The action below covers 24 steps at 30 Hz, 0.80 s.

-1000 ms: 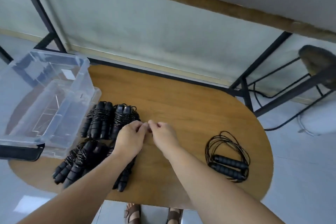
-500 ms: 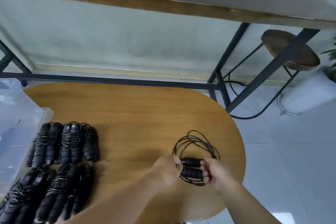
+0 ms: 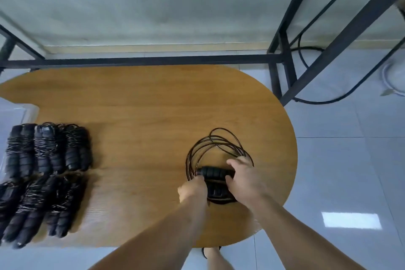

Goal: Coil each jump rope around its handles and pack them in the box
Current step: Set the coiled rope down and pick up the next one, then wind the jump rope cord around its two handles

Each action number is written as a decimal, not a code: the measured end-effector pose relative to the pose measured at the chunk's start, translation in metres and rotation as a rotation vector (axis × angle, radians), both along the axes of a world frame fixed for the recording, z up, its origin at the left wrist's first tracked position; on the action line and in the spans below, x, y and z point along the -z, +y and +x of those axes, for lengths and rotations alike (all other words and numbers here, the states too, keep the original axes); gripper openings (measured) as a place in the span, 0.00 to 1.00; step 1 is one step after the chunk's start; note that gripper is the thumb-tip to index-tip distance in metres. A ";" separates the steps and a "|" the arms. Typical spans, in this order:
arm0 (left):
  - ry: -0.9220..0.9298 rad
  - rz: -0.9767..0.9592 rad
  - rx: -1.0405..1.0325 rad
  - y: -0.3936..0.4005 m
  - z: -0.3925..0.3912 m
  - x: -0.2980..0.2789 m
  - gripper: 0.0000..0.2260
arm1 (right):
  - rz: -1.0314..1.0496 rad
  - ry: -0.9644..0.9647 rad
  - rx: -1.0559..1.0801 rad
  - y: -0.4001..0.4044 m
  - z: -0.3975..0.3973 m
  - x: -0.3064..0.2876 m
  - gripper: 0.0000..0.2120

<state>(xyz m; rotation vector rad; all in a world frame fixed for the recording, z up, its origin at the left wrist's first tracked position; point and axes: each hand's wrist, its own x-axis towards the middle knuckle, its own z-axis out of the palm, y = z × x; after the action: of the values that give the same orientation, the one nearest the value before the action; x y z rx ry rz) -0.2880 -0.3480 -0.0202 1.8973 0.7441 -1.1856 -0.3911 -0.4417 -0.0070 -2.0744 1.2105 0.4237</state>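
Fingers of both hands, left hand (image 3: 194,188) and right hand (image 3: 245,178), curled gripping jump rope handles (image 3: 215,172), loose cord (image 3: 219,144) looping behind handles on worktop (image 3: 142,116), coiled ropes (image 3: 48,149) far left of handles

Single head view, looking steeply down from above table (image 3: 142,103); hands close below; floor beyond.

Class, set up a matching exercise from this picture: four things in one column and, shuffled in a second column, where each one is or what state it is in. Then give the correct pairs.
Things
1. loose jump rope
2. wound jump ropes
3. clear box
4. right hand

Places or states
A. only a corner shows at the left edge
B. grips the far handle
C. cord in open loops on the table's right end
D. laid in rows on the table's left side

Pairs: 1-C, 2-D, 3-A, 4-B
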 end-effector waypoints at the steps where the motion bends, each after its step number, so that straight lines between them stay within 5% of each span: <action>1: 0.012 0.037 -0.039 -0.001 -0.006 0.002 0.18 | 0.039 0.032 -0.052 -0.004 0.003 0.003 0.23; 12: 0.084 0.015 -0.166 -0.009 -0.009 0.005 0.09 | 0.030 0.128 -0.317 -0.012 0.009 0.015 0.19; 19: -0.132 -0.238 0.083 -0.006 0.014 -0.032 0.09 | 0.174 -0.049 -0.096 -0.026 0.012 -0.019 0.19; 24: -0.164 -0.531 0.074 -0.008 0.048 -0.089 0.13 | 0.267 -0.253 0.021 -0.043 0.030 -0.068 0.07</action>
<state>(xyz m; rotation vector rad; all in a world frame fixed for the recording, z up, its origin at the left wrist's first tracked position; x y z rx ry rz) -0.2400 -0.3560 0.0688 1.5567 0.2361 -1.1203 -0.3612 -0.4845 0.0610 -1.8222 0.9687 0.2850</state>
